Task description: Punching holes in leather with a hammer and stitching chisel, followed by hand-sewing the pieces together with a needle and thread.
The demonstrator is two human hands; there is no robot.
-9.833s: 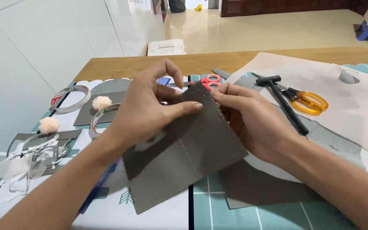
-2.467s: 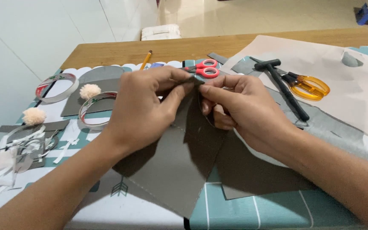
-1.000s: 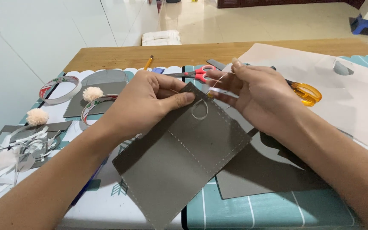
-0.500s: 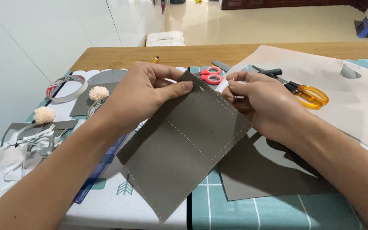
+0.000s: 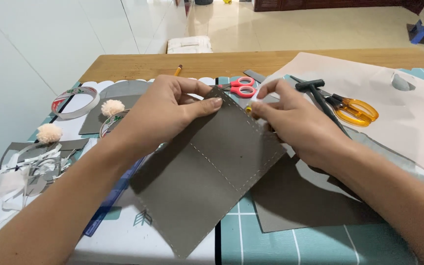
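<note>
Two hands are holding a stitched grey sheet (image 5: 212,172) over the bench (image 5: 138,64).

The sheet is lying tilted, its top corner lifted between the hands and its lower part resting over a teal mat (image 5: 290,245); dotted seams are running along its edges and across its middle. The left hand (image 5: 165,110) is pinching the top edge, thumb lying flat on the front. The right hand (image 5: 290,120) is pinching the right edge near the top with fingertips pressed together; something small and yellow is showing at them, too small to tell. A second grey sheet (image 5: 310,201) is lying under the right wrist. Red scissors (image 5: 241,87) are sitting just behind the hands, yellow scissors (image 5: 354,108) and a black tool (image 5: 320,98) to the right on pale paper (image 5: 408,122). Pompoms (image 5: 112,106) and a tape roll (image 5: 74,100) are lying to the left.
</note>
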